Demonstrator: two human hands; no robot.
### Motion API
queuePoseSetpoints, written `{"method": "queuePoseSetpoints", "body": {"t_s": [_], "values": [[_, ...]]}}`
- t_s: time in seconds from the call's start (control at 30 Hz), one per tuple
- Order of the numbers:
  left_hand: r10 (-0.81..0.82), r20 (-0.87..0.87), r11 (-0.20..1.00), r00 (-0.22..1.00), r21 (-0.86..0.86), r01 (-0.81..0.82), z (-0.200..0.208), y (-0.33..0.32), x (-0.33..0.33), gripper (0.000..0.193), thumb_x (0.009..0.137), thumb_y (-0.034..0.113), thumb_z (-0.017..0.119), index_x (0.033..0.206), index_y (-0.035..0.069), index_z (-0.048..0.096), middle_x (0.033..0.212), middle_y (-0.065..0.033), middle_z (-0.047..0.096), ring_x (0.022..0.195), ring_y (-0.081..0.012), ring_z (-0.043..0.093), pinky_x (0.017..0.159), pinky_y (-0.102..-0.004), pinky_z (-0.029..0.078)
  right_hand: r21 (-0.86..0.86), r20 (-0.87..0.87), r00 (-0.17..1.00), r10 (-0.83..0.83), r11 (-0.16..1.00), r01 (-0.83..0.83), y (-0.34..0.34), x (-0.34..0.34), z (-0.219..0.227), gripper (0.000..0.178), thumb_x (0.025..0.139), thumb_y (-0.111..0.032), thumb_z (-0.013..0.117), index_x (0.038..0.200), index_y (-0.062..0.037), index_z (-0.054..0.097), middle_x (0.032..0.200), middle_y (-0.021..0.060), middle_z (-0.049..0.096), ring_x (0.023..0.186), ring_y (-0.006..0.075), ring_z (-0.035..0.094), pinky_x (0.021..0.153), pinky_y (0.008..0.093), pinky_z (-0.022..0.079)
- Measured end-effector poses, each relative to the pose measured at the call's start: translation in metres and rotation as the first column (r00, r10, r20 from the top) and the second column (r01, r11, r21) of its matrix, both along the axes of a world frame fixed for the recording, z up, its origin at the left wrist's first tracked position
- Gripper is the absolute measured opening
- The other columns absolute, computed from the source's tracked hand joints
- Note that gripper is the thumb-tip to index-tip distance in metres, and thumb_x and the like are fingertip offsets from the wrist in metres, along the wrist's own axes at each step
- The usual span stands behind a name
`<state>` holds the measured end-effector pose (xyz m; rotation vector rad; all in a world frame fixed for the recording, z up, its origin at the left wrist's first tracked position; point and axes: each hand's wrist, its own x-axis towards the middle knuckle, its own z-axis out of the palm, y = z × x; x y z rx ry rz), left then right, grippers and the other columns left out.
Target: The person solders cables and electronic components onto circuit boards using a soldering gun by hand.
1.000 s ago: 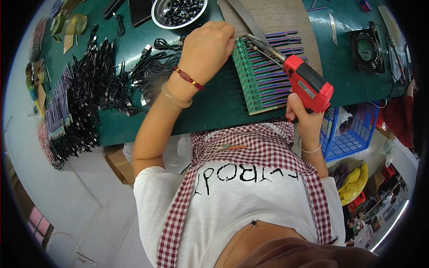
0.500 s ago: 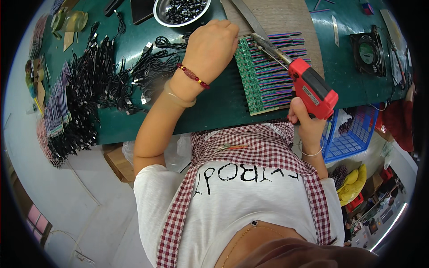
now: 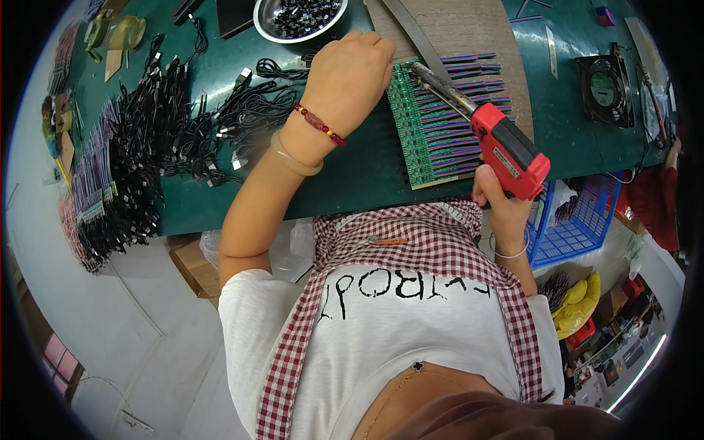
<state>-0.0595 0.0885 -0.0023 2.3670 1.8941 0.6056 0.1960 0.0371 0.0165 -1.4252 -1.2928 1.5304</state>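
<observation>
My right hand (image 3: pixel 507 213) is closed round the grip of a red and black soldering gun (image 3: pixel 512 149). Its metal tip points up and left, onto the far end of a row of green circuit boards (image 3: pixel 412 136). Purple, blue and black wires (image 3: pixel 458 133) run from the right side of these boards. Beside the boards' far left corner, my left hand (image 3: pixel 348 82) is closed with its fingers curled away from view; whatever it pinches is hidden. Black USB cables (image 3: pixel 257 103) lie just left of that wrist.
A metal bowl (image 3: pixel 273 34) of small black parts stands at the back. A steel ruler-like strip (image 3: pixel 416 31) lies on the wooden board (image 3: pixel 484 26). Bundled cables (image 3: pixel 139 147) cover the green table's left side. On the right are a black fan (image 3: pixel 603 89) and a blue crate (image 3: pixel 576 238).
The soldering gun has shifted slightly left and tilted, its tip moving a little along the far end of the boards. My left hand has edged slightly right.
</observation>
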Motion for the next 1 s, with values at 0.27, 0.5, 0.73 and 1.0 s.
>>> {"method": "queuePoseSetpoints", "body": {"t_s": [0.27,0.5,0.73,1.0], "values": [[0.003,0.005,1.0,1.0,-0.012,-0.003,0.002,-0.001,0.0,0.007,0.076,0.012,0.058,0.074,0.005,0.056,0.073,-0.0069,0.055,0.075,-0.0249,0.056,0.062,-0.0359,0.047,0.066,0.064,0.997,0.038,0.997,-0.042,-0.003,0.001,-0.007,0.017,0.078,-0.012,0.071,0.086,-0.0029,0.059,0.062,-0.0022,0.055,0.051,0.0039,0.049,0.046,0.0199,0.038],[-0.014,0.01,1.0,1.0,0.0,0.014,0.001,-0.002,-0.002,0.008,0.076,0.011,0.058,0.074,0.004,0.055,0.072,-0.0072,0.055,0.074,-0.0251,0.056,0.063,-0.0363,0.047,0.043,0.044,0.998,-0.033,0.999,0.031,-0.008,-0.006,0.006,0.014,0.083,-0.008,0.06,0.091,0.003,0.057,0.06,0.0035,0.054,0.047,0.0079,0.047,0.044,0.0211,0.036],[-0.019,0.002,1.0,1.0,0.017,0.019,-0.001,-0.002,-0.001,0.008,0.075,0.011,0.058,0.073,0.004,0.055,0.072,-0.0071,0.055,0.074,-0.0253,0.056,0.063,-0.0363,0.047,0.087,0.056,0.998,0.009,0.996,-0.014,-0.008,-0.005,0.006,0.025,0.084,-0.01,0.058,0.103,0.0058,0.052,0.059,0.003,0.052,0.047,0.0075,0.045,0.045,0.0201,0.034],[0.062,0.037,0.985,0.997,0.158,-0.067,0.015,-0.029,-0.007,0.021,0.07,0.005,0.063,0.089,0.004,0.053,0.086,-0.0113,0.054,0.083,-0.029,0.052,0.073,-0.0393,0.043,0.052,-0.063,0.995,-0.077,0.995,0.08,-0.002,-0.008,0.014,0.015,0.081,-0.012,0.066,0.074,-0.0005,0.058,0.058,0.0016,0.054,0.048,0.0074,0.05,0.045,0.021,0.039]]}}
